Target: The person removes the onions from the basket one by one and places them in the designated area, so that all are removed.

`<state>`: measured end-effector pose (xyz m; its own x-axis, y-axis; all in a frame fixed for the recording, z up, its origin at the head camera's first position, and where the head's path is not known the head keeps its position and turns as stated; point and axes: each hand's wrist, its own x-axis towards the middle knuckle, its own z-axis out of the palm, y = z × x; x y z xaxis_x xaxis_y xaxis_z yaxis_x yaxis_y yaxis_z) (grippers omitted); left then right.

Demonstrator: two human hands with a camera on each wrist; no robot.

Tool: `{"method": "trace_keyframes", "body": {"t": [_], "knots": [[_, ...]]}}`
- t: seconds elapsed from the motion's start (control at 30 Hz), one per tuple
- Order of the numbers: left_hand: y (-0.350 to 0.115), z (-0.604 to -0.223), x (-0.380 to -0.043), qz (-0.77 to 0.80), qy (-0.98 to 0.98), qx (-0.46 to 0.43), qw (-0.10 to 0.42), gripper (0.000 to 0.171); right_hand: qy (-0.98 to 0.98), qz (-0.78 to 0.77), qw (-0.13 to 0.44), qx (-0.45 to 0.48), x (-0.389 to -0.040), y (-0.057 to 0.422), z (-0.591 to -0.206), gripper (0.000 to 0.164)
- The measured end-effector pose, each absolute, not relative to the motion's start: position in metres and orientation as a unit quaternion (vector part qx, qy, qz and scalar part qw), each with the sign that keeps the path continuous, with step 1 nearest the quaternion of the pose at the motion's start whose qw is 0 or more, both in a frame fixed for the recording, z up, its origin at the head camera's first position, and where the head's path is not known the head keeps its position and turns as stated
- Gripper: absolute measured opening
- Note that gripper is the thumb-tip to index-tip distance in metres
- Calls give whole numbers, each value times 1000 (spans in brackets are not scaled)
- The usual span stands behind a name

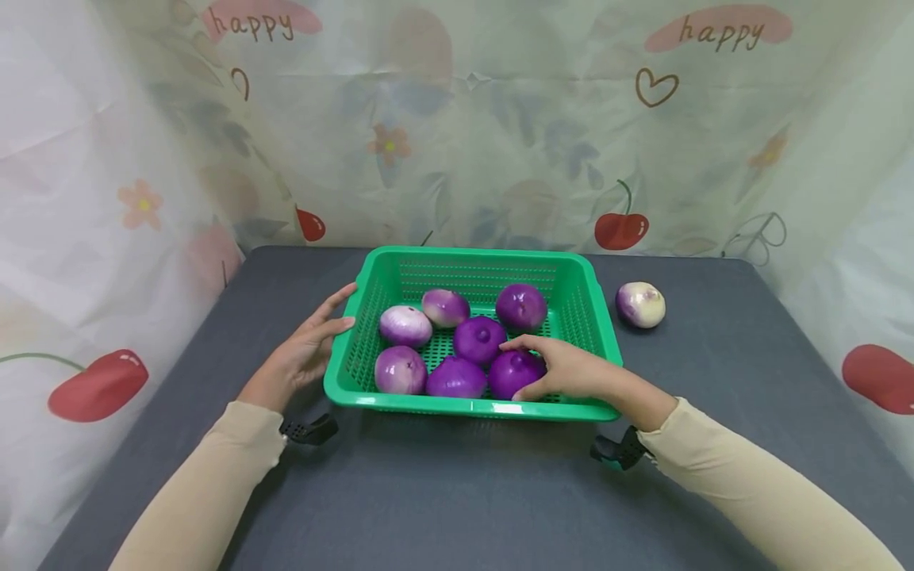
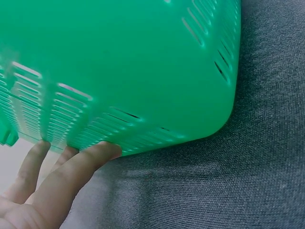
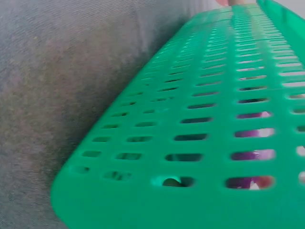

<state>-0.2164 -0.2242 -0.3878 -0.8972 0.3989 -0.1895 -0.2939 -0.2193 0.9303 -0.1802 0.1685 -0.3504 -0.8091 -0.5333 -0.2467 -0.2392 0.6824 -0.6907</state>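
Observation:
A green plastic basket (image 1: 471, 408) with slotted walls holds several purple onions, among them a pale one (image 1: 405, 326) at the left. Inside its front right part, my right hand (image 1: 571, 369) grips a purple onion (image 1: 514, 374), thumb on the near side and fingers over the far side. This onion sits low among the others. My left hand (image 1: 300, 357) is at the basket's left end, fingers extended; in the left wrist view its fingertips (image 2: 107, 149) touch the slotted wall (image 2: 119, 126). The right wrist view shows the basket's outer wall (image 3: 200, 143), with the right hand's grip hidden.
A white and purple onion (image 1: 641, 305) lies on the dark grey table (image 1: 457, 492), right of the basket. A patterned curtain (image 1: 471, 159) hangs behind the table and along both sides.

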Motion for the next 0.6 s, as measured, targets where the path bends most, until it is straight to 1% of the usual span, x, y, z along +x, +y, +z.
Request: {"method": "trace_keyframes", "body": {"t": [0.17,0.3,0.4,0.6], "knots": [[-223,-387,-216,778,586,45,222,61,874,-384,202,-219,-178,175,-338,74],[-223,-387,-216,780,583,44,223,61,853,-435,189,-220,-177,188,-321,75],[-223,-386,-217,782,581,44,221,61,842,-468,159,-215,-177,202,-303,75],[-223,-386,-216,779,585,45,221,61,842,-505,73,-175,-173,235,-273,73]]}}
